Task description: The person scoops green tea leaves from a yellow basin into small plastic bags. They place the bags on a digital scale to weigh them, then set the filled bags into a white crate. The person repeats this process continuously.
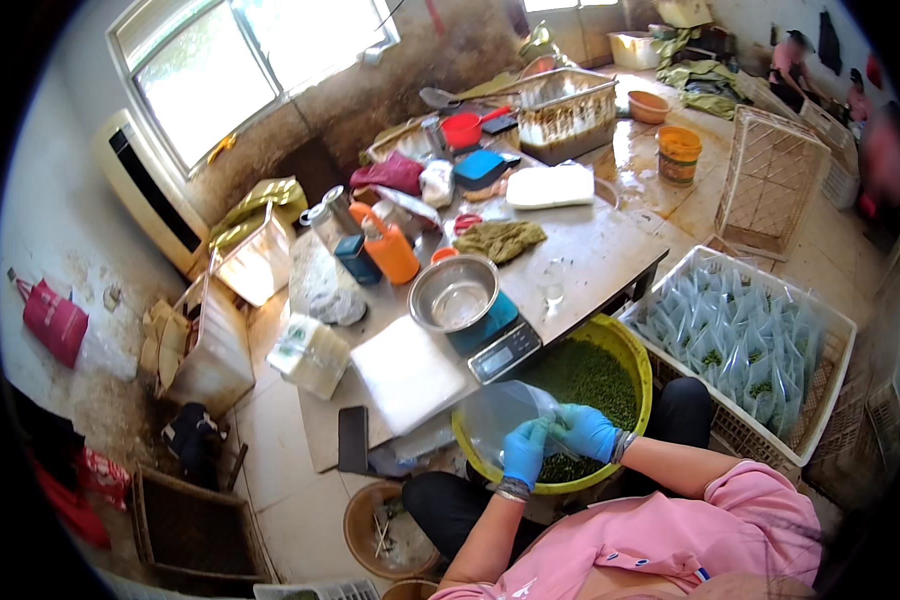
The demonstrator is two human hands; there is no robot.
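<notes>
Both my hands wear blue gloves and meet over a yellow tub [646,375] of small green pieces. My left hand [525,455] and my right hand [586,433] pinch the edge of a clear plastic bag [504,420] between them. Beyond the tub, a steel bowl [454,294] rests on a digital scale [504,352] at the table's edge. Left of the scale lies a stack of clear plastic bags [405,373]. A white crate [832,397] on the right holds many clear bags [742,337] with green contents.
The table [592,277] also bears an orange bottle [391,251], a green cloth [501,240], a drinking glass [551,283] and a black phone [353,439]. A brown basin [356,525] stands on the floor near my knee. Other people sit at the far right.
</notes>
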